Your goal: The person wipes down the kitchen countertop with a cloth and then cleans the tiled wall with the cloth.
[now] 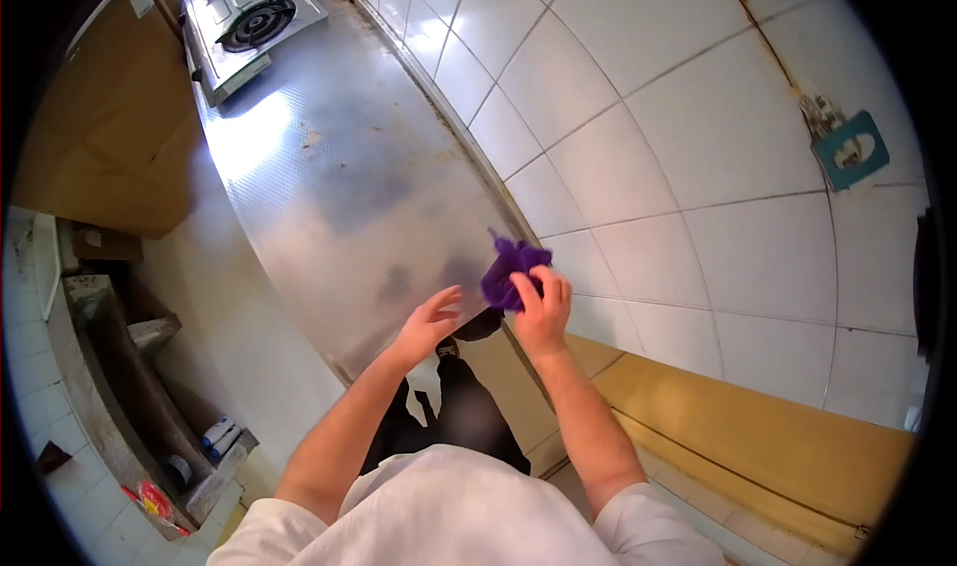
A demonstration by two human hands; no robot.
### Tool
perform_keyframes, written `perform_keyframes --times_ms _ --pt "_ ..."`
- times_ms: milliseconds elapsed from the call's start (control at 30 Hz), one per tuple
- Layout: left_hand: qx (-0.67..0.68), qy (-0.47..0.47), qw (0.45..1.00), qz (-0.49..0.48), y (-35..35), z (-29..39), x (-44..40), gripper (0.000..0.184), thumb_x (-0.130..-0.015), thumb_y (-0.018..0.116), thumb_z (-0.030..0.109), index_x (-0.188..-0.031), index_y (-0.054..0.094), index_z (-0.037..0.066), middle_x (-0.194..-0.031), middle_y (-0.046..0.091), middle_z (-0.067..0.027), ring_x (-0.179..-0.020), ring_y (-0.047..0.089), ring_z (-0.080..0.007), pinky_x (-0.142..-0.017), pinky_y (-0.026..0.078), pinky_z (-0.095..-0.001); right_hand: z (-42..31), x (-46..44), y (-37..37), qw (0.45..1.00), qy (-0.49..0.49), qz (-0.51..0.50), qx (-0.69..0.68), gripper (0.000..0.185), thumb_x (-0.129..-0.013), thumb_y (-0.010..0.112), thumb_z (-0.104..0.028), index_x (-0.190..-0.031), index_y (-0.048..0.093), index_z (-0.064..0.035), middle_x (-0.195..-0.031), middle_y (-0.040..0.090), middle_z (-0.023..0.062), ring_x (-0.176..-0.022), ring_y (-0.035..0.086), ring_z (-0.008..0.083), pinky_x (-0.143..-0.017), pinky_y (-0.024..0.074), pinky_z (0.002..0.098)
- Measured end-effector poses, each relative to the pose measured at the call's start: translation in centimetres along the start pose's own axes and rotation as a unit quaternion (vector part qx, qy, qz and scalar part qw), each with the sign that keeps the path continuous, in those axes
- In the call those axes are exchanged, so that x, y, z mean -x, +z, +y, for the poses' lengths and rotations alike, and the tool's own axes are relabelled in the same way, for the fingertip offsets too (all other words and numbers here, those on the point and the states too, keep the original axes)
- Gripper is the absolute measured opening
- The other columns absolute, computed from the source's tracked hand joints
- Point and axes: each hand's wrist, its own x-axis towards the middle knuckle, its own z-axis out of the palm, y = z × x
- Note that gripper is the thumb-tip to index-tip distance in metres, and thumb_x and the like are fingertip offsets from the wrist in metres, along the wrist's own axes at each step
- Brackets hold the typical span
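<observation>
Grasping bunched purple cloth (511,267) in our right hand (543,312), at near corner of counter (344,237) beside tiled wall (638,237); contact with counter unclear. Our left hand (429,329) holds nothing, loosely spread. Risk, we judge: slack pinch could let cloth slip over edge.

Purple cloth (508,279) in the right hand (542,317). Silver-grey, brown-flecked countertop (349,192) beyond the left hand (429,329). White, dark-lined wall tiles (733,118) right of both.
</observation>
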Motion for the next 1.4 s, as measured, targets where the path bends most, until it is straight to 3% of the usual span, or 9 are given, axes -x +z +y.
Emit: perform_keyframes --times_ms 133,167,300,667,833,967,1100,1133,1400 --pt "-0.186 -0.095 0.974 0.086 -7.4 -4.4 0.7 0.048 -0.091 0.062 0.008 -0.139 0.06 0.004 -0.133 0.069 -0.0122 -0.118 0.066 -0.0237 -0.102 0.051 -0.0374 4.9 0.8 7.7 0.955 -0.012 -0.176 0.239 0.055 -0.087 0.067 -0.01 -0.141 0.057 -0.0018 -0.137 0.057 0.0165 -0.132 0.052 0.0357 -0.111 0.0425 0.0497" --pt "-0.187 -0.1 0.973 0.09 -8.3 -4.2 1.1 0.045 -0.092 0.063 0.008 -0.136 0.062 0.004 -0.131 0.07 -0.0123 -0.117 0.067 -0.0241 -0.102 0.052 -0.0373 6.3 2.7 9.8 0.933 0.04 -0.265 0.239 0.079 -0.087 0.07 -0.015 -0.155 0.036 0.0063 -0.148 0.051 0.02 -0.139 0.047 0.0372 -0.119 0.0366 0.0501" --pt "-0.197 -0.152 0.964 0.089 -10.4 -3.8 3.7 0.038 -0.093 0.064 0.011 -0.13 0.065 0.002 -0.125 0.072 -0.0128 -0.115 0.068 -0.0244 -0.101 0.052 -0.0365 6.2 1.4 10.3 0.875 0.231 -0.422 0.057 0.095 -0.086 0.071 -0.02 -0.162 0.02 0.0062 -0.159 0.041 0.0244 -0.148 0.038 0.0392 -0.124 0.0293 0.0493" --pt "-0.201 -0.19 0.946 0.17 -11.5 -4.9 2.6 0.035 -0.091 0.064 0.01 -0.124 0.067 0.001 -0.122 0.072 -0.0154 -0.115 0.069 -0.0301 -0.102 0.052 -0.039 11.1 3.6 15.6 0.941 0.032 -0.3 0.154 0.075 -0.094 0.059 -0.011 -0.16 0.027 0.0061 -0.159 0.041 0.0265 -0.145 0.042 0.044 -0.122 0.0324 0.0529" --pt "-0.374 -0.007 0.918 0.131 -6.2 -2.4 -1.2 0.044 -0.085 0.065 0.006 -0.129 0.063 0.003 -0.14 0.06 -0.0182 -0.135 0.055 -0.033 -0.111 0.046 -0.0428 10.7 -1.8 17.1 0.935 -0.005 -0.334 0.122 0.064 -0.099 0.051 -0.007 -0.159 0.032 0.0058 -0.152 0.05 0.0226 -0.137 0.054 0.038 -0.115 0.0435 0.0452" --pt "-0.581 0.076 0.809 0.045 -2.8 -3.1 -6.3 0.06 -0.084 0.069 0.012 -0.141 0.055 0.002 -0.159 0.043 -0.019 -0.151 0.035 -0.0365 -0.119 0.036 -0.0546 11.0 -7.5 20.9 0.947 -0.082 -0.294 0.097 0.066 -0.097 0.049 -0.004 -0.161 0.032 0.0016 -0.125 0.067 0.019 -0.108 0.067 0.035 -0.092 0.0542 0.0452" --pt "-0.654 -0.013 0.754 0.061 0.6 -3.7 -8.7 0.08 -0.083 0.067 0.02 -0.155 0.04 -0.002 -0.169 0.025 -0.0216 -0.156 0.025 -0.0397 -0.119 0.029 -0.0664 8.0 -15.1 24.2 0.94 -0.021 -0.335 0.055 0.063 -0.1 0.046 -0.005 -0.16 0.029 0.0052 -0.151 0.051 0.0265 -0.13 0.058 0.0406 -0.107 0.0491 0.0458" --pt "-0.669 -0.031 0.741 0.049 1.1 -3.4 -8.8 0.08 -0.084 0.067 0.021 -0.156 0.039 -0.002 -0.169 0.024 -0.0217 -0.157 0.024 -0.0395 -0.12 0.028 -0.0665 7.8 -16.1 25.9 0.965 -0.089 -0.233 0.084 0.062 -0.101 0.048 -0.007 -0.159 0.031 0.0055 -0.144 0.058 0.0245 -0.121 0.064 0.0359 -0.102 0.0521 0.0435" --pt "-0.704 -0.114 0.701 -0.023 1.3 -1.8 -8.8 0.085 -0.089 0.061 0.028 -0.163 0.029 0.001 -0.174 0.012 -0.019 -0.161 0.013 -0.0363 -0.123 0.024 -0.0647 5.6 -24.6 32.0 0.964 -0.032 -0.263 0.01 0.065 -0.098 0.048 -0.005 -0.16 0.029 0.0001 -0.146 0.055 0.0251 -0.122 0.061 0.0423 -0.105 0.0501 0.0483"
